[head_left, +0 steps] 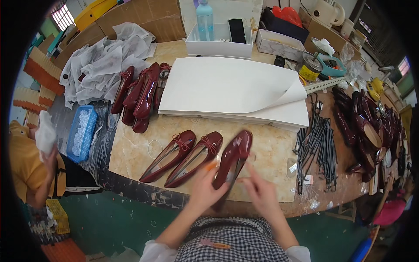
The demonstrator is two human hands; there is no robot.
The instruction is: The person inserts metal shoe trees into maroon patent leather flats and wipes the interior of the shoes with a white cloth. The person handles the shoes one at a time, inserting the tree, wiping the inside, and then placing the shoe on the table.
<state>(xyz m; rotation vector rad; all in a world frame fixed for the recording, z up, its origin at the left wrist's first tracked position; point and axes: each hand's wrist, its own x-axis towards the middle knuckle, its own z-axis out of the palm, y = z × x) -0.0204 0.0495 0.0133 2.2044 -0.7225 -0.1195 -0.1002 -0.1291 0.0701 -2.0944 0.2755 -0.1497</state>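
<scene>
My left hand is closed around a glossy dark-red ballet flat, held tilted over the near edge of the table, toe pointing away from me. Something small and orange shows at that hand's fingers; I cannot make out what it is. My right hand is beside the shoe's right side, slightly blurred, its fingers apart and nothing visible in them. Left of the held shoe lie two matching flats with bows, a left one and a right one, each with a dark rod along its opening.
A stack of white sheets lies beyond the shoes. More red flats are piled left of it, near crumpled tissue paper and a blue basket. Thin dark rods and another shoe pile lie right. A co-worker is at the left.
</scene>
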